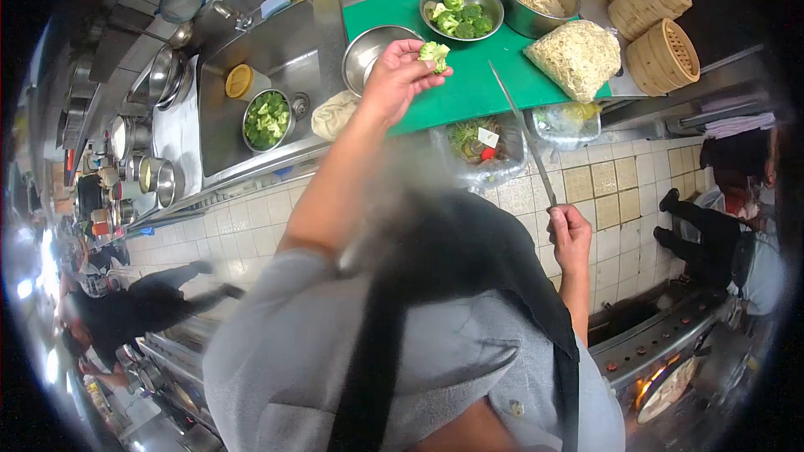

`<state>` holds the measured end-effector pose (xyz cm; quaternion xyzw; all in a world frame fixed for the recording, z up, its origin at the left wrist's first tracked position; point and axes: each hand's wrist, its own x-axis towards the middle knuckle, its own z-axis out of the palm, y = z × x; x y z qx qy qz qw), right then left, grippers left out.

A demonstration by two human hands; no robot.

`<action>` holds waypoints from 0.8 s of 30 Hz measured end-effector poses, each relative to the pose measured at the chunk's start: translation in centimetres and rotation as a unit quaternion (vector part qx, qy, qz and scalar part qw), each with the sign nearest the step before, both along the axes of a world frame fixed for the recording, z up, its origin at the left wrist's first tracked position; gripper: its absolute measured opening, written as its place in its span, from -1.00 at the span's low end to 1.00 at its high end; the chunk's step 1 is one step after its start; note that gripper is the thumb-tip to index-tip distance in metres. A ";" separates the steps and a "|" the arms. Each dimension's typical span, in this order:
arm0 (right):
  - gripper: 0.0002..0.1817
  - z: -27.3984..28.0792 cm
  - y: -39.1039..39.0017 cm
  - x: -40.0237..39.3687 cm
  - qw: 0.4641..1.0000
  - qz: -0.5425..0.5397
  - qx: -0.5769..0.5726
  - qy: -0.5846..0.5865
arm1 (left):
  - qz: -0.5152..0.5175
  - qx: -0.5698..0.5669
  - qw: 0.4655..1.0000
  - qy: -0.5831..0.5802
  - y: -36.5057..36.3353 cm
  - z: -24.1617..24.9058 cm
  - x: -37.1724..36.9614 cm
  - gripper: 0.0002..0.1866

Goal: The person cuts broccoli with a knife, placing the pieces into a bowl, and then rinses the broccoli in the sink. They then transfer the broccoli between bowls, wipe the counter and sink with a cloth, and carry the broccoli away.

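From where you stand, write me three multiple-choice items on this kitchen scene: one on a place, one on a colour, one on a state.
1. Where does the bowl of cut broccoli stand?
A. on the cutting board
B. on the floor
C. on the stove

2. What colour is the cutting board?
A. red
B. green
C. white

3. What is the left hand doing?
A. resting flat on the board
B. hanging empty
C. holding a broccoli floret

Answers:
1. A, the metal bowl sits on the board's far side.
2. B, the board shows plain green around the bowls.
3. C, the fingers pinch the broccoli floret above the board, while the right hand grips the knife.
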<state>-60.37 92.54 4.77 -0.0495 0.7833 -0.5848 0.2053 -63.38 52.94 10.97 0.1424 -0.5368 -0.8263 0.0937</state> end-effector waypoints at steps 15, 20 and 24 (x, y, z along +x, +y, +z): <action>-0.78 3.3 -3.2 -0.8 0.990 0.045 0.031 0.129 | -0.048 -0.066 0.996 -0.030 7.2 0.5 1.2 -0.55; -0.78 2.8 -3.4 -0.5 0.993 0.044 0.011 0.110 | -0.045 -0.086 0.995 -0.023 8.1 -0.4 1.3 -0.60; -0.78 1.3 -3.1 0.1 0.993 0.029 0.008 0.112 | -0.060 -0.055 0.996 -0.034 8.4 -0.2 1.6 -0.61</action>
